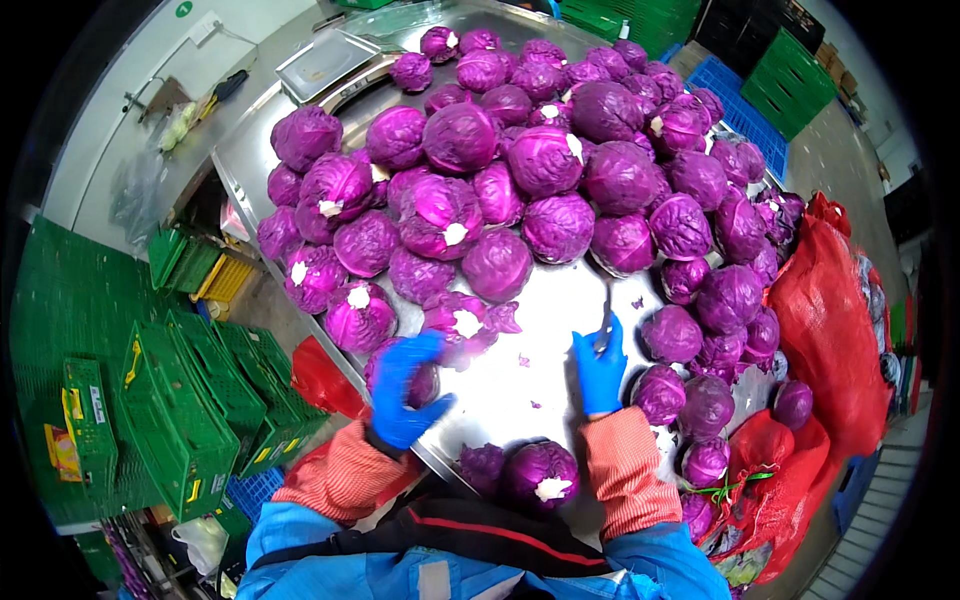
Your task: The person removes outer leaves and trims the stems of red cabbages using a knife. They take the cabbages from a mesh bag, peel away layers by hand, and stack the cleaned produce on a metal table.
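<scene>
Purple cabbage (425, 375), round, glossy, veined, half hidden under a blue-gloved left hand (405, 390) at lower centre-left of the frame, resting near the edge of a steel table (540, 330). Knife (606, 318), thin and dark, upright in a blue-gloved right hand (600, 372) at lower centre, blade pointing toward the frame's top.

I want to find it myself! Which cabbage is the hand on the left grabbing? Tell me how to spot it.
Start at the big steel table heaped with purple cabbages. Go to its near left edge, where the left hand in a blue glove curls over one cabbage. It sits at the table's edge apart from the heap, mostly hidden under the glove.
</scene>
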Demonstrator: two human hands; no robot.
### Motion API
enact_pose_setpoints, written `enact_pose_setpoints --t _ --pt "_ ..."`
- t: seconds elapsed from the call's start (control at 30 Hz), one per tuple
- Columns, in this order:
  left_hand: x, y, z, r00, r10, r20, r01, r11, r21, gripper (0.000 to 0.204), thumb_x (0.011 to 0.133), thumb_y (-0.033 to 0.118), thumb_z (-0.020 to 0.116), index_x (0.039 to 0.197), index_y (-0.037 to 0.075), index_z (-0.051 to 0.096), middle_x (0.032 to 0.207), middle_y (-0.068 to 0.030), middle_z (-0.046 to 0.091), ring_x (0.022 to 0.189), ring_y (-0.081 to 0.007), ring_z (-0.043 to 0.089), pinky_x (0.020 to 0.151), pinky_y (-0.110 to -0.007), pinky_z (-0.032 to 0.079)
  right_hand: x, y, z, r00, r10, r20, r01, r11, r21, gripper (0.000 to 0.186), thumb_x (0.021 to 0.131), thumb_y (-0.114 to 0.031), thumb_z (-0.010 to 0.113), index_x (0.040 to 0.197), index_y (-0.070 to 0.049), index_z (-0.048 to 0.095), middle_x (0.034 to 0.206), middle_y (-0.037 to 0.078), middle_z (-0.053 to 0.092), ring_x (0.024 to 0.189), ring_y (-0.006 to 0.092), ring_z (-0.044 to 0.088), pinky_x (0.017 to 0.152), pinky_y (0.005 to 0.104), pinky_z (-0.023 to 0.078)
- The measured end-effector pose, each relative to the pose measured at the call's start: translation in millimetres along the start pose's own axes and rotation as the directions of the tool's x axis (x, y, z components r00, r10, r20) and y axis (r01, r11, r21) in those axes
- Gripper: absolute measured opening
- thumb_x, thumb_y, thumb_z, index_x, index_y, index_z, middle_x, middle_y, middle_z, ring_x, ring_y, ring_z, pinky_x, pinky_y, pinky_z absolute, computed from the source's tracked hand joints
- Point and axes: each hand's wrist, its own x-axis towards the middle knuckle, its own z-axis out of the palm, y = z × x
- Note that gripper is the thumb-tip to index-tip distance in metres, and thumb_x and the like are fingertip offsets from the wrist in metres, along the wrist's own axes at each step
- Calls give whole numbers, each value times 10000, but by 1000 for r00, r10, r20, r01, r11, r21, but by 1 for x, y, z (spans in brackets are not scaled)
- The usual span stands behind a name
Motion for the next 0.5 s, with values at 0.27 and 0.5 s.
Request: enact_pose_setpoints --t 0.27,0.5 --pt "-56 -61 -23 989 -25 -146 93 870 484 1085 454 450 866 1348 176 314 1419 -229 218 1288 -413 261 1044 -528 248 -2 -17 53 951 -61 302 79 996 -48 829 724 -112 745 1398 -112 263 664 16 527 570 110 509 558 257 439" --pt "-15 -67 -21 992 126 17 -121 887 445 668 501 416 830 1090 212 593 1169 -137 532 966 -339 577 810 -437 489 28 -6 67 935 21 354 9 997 -83 752 794 -121 657 1409 -107 226 696 57 560 613 141 542 598 285 456"
